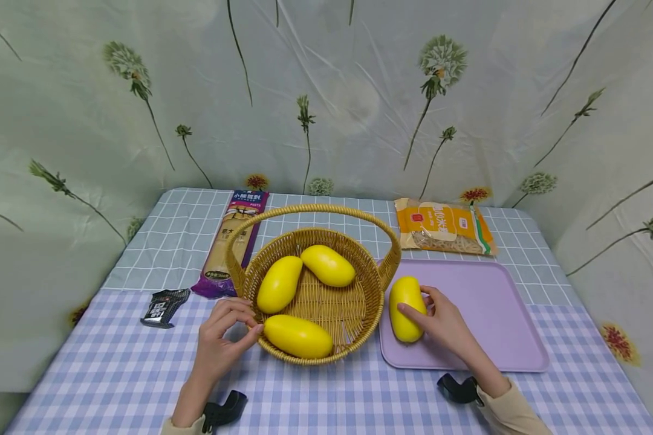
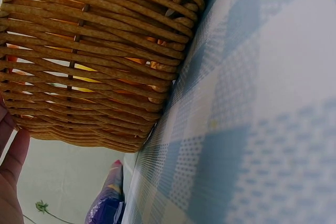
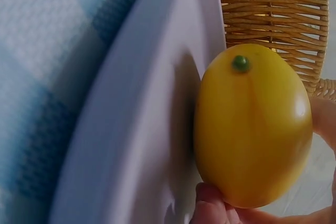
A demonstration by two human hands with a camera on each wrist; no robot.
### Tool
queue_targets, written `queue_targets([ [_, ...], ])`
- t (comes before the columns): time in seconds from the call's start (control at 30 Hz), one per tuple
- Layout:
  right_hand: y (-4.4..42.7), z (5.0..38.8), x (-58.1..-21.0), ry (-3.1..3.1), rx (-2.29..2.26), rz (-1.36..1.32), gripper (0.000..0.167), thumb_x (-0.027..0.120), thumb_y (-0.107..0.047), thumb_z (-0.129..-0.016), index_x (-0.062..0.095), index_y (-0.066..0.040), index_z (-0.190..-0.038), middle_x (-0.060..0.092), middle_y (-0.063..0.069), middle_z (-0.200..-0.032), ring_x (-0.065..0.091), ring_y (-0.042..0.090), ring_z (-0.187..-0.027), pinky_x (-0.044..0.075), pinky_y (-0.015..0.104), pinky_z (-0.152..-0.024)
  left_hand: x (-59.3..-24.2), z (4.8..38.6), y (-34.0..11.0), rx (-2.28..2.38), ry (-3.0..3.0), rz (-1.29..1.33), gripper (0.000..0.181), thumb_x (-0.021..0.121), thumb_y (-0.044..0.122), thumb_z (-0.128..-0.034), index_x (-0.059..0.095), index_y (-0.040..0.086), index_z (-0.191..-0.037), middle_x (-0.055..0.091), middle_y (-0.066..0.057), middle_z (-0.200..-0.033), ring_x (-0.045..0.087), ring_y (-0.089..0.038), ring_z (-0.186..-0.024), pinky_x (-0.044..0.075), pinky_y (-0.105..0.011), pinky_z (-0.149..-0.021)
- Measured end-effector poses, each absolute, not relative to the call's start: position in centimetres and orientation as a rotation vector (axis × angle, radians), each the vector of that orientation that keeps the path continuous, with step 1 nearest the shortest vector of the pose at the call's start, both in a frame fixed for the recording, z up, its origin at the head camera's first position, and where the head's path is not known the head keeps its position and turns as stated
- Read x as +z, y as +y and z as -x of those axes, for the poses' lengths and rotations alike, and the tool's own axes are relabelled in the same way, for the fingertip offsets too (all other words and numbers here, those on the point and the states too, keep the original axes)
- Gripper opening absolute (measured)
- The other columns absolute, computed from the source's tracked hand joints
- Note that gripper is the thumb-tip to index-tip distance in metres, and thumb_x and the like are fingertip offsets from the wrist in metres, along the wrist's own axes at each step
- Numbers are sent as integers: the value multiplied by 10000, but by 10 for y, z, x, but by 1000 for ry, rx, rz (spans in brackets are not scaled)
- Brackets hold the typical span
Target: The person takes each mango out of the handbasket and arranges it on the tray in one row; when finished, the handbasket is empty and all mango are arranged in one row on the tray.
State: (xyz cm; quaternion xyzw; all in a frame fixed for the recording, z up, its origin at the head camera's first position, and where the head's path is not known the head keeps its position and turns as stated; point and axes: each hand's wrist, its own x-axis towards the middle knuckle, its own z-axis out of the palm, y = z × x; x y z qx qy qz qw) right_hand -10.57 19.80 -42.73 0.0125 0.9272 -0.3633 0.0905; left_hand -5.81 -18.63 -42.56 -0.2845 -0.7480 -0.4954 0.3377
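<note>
My right hand (image 1: 442,317) grips a yellow mango (image 1: 406,309) at the left side of the purple tray (image 1: 484,314). In the right wrist view the mango (image 3: 252,129) shows a green stem spot, with fingers and thumb around its sides; it is close to the tray surface. My left hand (image 1: 223,332) pinches the left rim of a woven wicker basket (image 1: 315,296) with an arched handle. Seen from the left wrist, thumb and fingers meet at the edge of the basket (image 2: 89,56). Three more yellow mangoes lie inside: one front (image 1: 298,336), one left (image 1: 280,284), one back (image 1: 328,266).
Behind the basket at the left lies a purple pasta packet (image 1: 231,241), with a small black wrapped packet (image 1: 164,308) nearer. An orange noodle bag (image 1: 444,226) rests behind the tray. A checked cloth (image 1: 326,399) covers the table, and a floral curtain hangs behind.
</note>
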Motion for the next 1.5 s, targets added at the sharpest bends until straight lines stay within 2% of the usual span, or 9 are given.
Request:
queue_targets([
  [0.17, 198, 107, -427, 2705, -1095, -60, 824, 637, -542, -838, 388, 45, -1360, 523, 175, -1059, 509, 227, -799, 500, 271, -556, -426, 58, -186, -1297, -1963, 735, 199, 743, 136, -821, 612, 39, -707, 601, -162, -797, 549, -322, -877, 423, -257, -915],
  [0.33, 198, 107, -426, 2686, -1098, -69, 835, 624, -551, -844, 364, 37, -1376, 515, 178, -1050, 521, 205, -734, 501, 275, -551, -426, 58, -186, -1302, -1961, 739, 188, 751, 116, -809, 613, 39, -708, 601, -161, -800, 546, -320, -878, 424, -259, -914],
  [0.57, 199, 107, -426, 2709, -1055, -62, 840, 596, -583, -847, 364, 24, -1379, 517, 139, -976, 507, 202, -728, 438, 283, -571, -426, 57, -186, -1301, -1963, 735, 190, 751, 118, -809, 613, 39, -705, 603, -162, -803, 546, -324, -874, 422, -262, -913],
  [0.8, 201, 106, -425, 2717, -1080, -55, 833, 598, -579, -849, 367, 21, -1380, 515, 85, -883, 514, 164, -613, 420, 274, -543, -426, 57, -186, -1297, -1959, 738, 181, 753, 101, -801, 613, 38, -705, 603, -161, -801, 546, -325, -872, 423, -262, -913],
  [1.0, 202, 103, -423, 2725, -1094, -57, 816, 593, -578, -853, 385, 17, -1372, 507, 72, -856, 496, 171, -625, 417, 266, -529, -425, 58, -187, -1296, -1957, 742, 178, 753, 96, -800, 613, 36, -708, 603, -160, -804, 546, -323, -874, 423, -264, -913],
  [1.2, 202, 99, -421, 2779, -1078, -55, 771, 582, -567, -867, 425, 10, -1355, 493, 60, -830, 457, 173, -615, 364, 247, -492, -427, 58, -186, -1299, -1962, 734, 191, 750, 121, -812, 615, 37, -707, 609, -143, -812, 548, -317, -876, 423, -261, -913],
  [1.33, 202, 96, -420, 2841, -1038, -48, 743, 576, -565, -872, 460, -1, -1340, 484, 65, -845, 434, 186, -657, 342, 270, -527, -426, 57, -186, -1302, -1966, 728, 186, 754, 115, -807, 616, 39, -707, 616, -109, -828, 549, -312, -878, 423, -261, -910],
  [1.5, 201, 91, -416, 2958, -1006, -7, 640, 598, -517, -882, 532, -33, -1295, 470, 64, -858, 421, 185, -653, 324, 278, -521, -427, 58, -187, -1302, -1964, 731, 185, 755, 122, -808, 619, 43, -710, 619, -91, -837, 548, -311, -877, 423, -262, -907],
])
